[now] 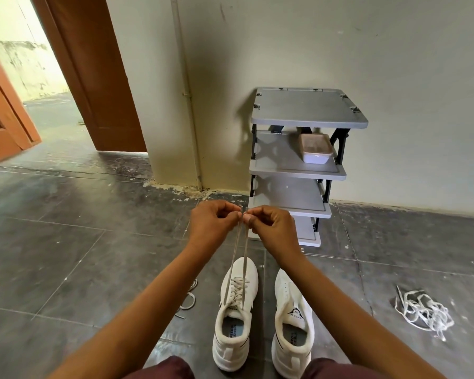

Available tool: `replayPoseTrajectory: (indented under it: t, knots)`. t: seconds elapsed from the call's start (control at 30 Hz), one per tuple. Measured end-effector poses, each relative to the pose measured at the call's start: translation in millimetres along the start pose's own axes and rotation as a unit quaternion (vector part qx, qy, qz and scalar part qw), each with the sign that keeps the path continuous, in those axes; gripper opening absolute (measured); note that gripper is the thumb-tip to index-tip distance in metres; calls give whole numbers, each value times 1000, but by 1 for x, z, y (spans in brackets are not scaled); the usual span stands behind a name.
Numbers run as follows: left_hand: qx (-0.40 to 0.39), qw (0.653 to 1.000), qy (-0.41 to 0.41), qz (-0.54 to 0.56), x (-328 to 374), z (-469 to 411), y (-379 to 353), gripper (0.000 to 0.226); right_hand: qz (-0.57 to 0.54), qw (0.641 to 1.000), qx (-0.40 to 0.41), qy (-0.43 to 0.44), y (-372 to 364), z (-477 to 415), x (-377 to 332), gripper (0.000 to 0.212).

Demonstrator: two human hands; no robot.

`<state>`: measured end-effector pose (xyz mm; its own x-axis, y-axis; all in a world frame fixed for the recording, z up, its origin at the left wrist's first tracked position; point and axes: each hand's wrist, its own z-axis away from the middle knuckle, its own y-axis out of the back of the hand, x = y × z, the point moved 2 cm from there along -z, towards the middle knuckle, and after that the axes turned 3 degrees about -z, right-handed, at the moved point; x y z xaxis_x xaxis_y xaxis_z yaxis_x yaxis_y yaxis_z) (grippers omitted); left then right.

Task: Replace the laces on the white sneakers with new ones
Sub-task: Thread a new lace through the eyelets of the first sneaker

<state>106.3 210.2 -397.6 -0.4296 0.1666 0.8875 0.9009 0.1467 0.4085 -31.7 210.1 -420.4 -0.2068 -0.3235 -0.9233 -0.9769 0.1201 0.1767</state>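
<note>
Now my left hand (213, 220) and right hand (271, 224) each pinch one lace end (243, 212), fingers curled; laced sneaker (237, 310) directly below fingertips.

I see my left hand (214, 218) and right hand (271, 224) raised close together, each pinching 1 end of a beige lace (245, 250). Its 2 strands run straight down into the left sneaker (237, 315). The right sneaker (293, 318) stands just beside it. A tangle of white laces (422, 310) lies on the tiles, well apart.
</note>
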Motion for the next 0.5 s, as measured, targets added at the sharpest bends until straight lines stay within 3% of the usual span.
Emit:
replayPoseTrajectory:
  t: [0.37, 0.5]
  knots:
    - [-10, 999, 8, 36, -3, -2, -3, 17, 21, 1000, -5, 7, -3, -4, 4, 7]
    - [-30, 997, 48, 49, -10, -3, -6, 15, 13, 998, -51, -35, -5, -3, 9, 5]
